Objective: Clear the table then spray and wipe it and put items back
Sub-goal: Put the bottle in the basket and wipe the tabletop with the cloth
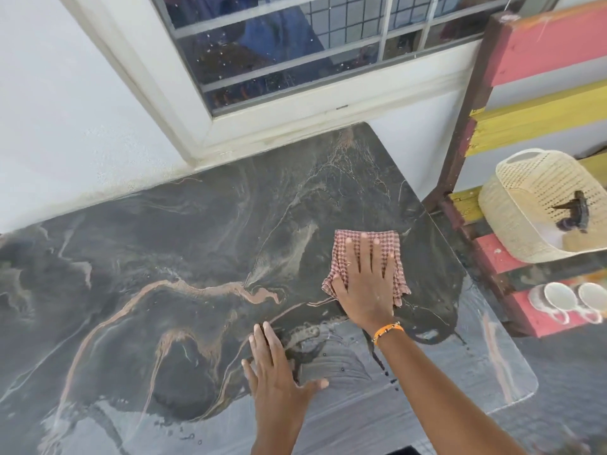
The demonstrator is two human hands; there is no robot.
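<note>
The cloth [368, 257], a red-and-white check, lies flat on the table [164, 257] toward its right side, a little in from the right edge and about midway between the wall and your body. Your right hand [364, 284] is pressed palm-down on top of it, fingers spread and pointing toward the window, so the cloth shows around the fingertips and along both sides of the palm. An orange band [387, 331] sits on that wrist.

Your left hand [279, 376] lies flat on the bare tabletop, nearer to you and left of the right forearm, fingers together and the thumb stuck out to the right. It holds nothing and does not touch the cloth.

The table has a dark marbled top with tan veins. Near your hands and along the near right corner it looks wet and shiny, with streaks and a few drops; farther back it looks dull.

Past the far edge a white wall [65, 110] meets the table, with a barred window [295, 44] above.

Right of the table, apart from it, stands a rack [538, 47] of red and yellow painted boards. A cream basket [525, 205] rests tilted on it, with a dark object inside that you cannot make out. Below the basket, white cups [565, 302] lie on their sides on a red board.
</note>
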